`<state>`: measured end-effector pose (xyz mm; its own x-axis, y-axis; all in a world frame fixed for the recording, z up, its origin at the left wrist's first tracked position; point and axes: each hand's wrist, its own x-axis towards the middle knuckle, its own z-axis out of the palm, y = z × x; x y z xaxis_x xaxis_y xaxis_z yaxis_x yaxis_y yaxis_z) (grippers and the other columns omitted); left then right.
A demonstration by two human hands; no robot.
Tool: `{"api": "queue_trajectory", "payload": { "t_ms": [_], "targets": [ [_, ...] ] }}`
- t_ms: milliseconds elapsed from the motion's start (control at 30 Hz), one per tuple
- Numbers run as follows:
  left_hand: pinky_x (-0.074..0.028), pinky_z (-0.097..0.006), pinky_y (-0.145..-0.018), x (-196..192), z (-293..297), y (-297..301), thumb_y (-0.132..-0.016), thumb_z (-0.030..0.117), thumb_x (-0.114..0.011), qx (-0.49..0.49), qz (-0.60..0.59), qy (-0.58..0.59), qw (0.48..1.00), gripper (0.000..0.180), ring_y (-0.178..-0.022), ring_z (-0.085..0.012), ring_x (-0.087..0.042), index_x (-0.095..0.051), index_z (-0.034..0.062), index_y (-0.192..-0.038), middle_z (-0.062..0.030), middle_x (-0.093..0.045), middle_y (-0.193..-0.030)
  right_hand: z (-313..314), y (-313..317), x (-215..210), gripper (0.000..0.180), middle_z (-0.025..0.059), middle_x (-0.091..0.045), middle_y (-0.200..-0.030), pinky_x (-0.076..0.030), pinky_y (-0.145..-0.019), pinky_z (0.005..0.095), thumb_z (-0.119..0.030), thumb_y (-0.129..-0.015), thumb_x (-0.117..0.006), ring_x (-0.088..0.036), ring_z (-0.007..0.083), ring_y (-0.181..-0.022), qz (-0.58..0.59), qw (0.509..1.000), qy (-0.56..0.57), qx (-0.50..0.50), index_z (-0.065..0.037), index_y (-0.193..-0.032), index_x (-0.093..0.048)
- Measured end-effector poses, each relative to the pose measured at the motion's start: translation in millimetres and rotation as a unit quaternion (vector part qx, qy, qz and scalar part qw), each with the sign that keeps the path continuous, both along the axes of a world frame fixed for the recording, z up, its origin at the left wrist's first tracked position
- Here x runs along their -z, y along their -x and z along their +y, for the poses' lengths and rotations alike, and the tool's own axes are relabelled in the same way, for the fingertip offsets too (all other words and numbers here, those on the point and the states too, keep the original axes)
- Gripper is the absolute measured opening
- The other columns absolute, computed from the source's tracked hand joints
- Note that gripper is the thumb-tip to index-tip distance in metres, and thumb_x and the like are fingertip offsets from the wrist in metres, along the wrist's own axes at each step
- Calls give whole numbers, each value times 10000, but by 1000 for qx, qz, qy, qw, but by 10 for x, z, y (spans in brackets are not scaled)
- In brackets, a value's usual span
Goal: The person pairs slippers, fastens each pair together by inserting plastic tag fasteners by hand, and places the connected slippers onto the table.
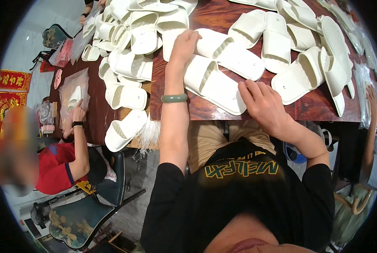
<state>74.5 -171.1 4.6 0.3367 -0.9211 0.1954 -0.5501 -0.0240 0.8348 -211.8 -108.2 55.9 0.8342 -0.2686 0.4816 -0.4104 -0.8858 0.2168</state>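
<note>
A pair of white slippers lies side by side in front of me, toes to the left: the nearer slipper (216, 86) and the farther slipper (235, 55). My left hand (184, 47) is at their toe ends, its fingers bent against the farther slipper's toe; part of the grip is hidden. At the heel end my right hand (266, 103) curls its fingers on the edge of the nearer slipper. A green bangle (174, 98) circles my left forearm.
Loose white slippers (144, 31) pile up at the left, with more slippers (304, 76) on the right of the wooden table (205, 111). On the left, a co-worker in red (58, 168) handles a slipper over a plastic bag (68, 111). Another person's hand (371, 99) shows far right.
</note>
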Motion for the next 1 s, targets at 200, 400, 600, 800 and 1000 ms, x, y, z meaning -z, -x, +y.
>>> {"api": "queue_trajectory", "payload": {
  "t_ms": [200,400,600,800,1000],
  "targets": [
    [-435,-239,-691,93,9,33,-905,206,-511,13,91,38,995,271,-735,-107,-546,-623,-38,-869,-53,-621,-783,207,1,-91,464,109,-529,-963,-493,-618,289,-69,-678,-575,-569,192,-780,63,992,-103,-28,16,-1124,-484],
    [-440,-240,-704,131,4,12,-913,187,-501,-1,84,30,996,262,-743,-111,-559,-616,-42,-857,-65,-634,-787,199,-75,-65,297,47,-463,-768,-429,-487,234,-117,-697,-561,-514,144,-626,100,988,-102,-53,13,-960,-513],
    [-442,-234,-690,138,6,9,-916,174,-494,-4,62,37,997,254,-733,-107,-563,-611,-44,-856,-60,-627,-772,159,-135,-93,286,53,-464,-779,-441,-586,264,-112,-673,-567,-503,179,-723,10,998,-35,-54,-14,-937,-520],
    [-444,-228,-666,137,36,34,-920,171,-488,-16,130,40,990,249,-715,-101,-566,-606,-43,-873,-56,-623,-759,-167,-175,145,231,80,-494,-760,-457,-596,296,-85,-640,-578,-523,209,-735,45,990,-101,-91,-18,-852,-513],
    [-443,-223,-652,133,41,9,-922,176,-488,-17,112,34,993,248,-703,-95,-565,-605,-40,-889,-54,-619,-753,-398,-176,242,211,90,-512,-764,-466,-589,333,-69,-661,-582,-537,235,-724,45,975,-163,-143,-19,-854,-512]
  ]
}}
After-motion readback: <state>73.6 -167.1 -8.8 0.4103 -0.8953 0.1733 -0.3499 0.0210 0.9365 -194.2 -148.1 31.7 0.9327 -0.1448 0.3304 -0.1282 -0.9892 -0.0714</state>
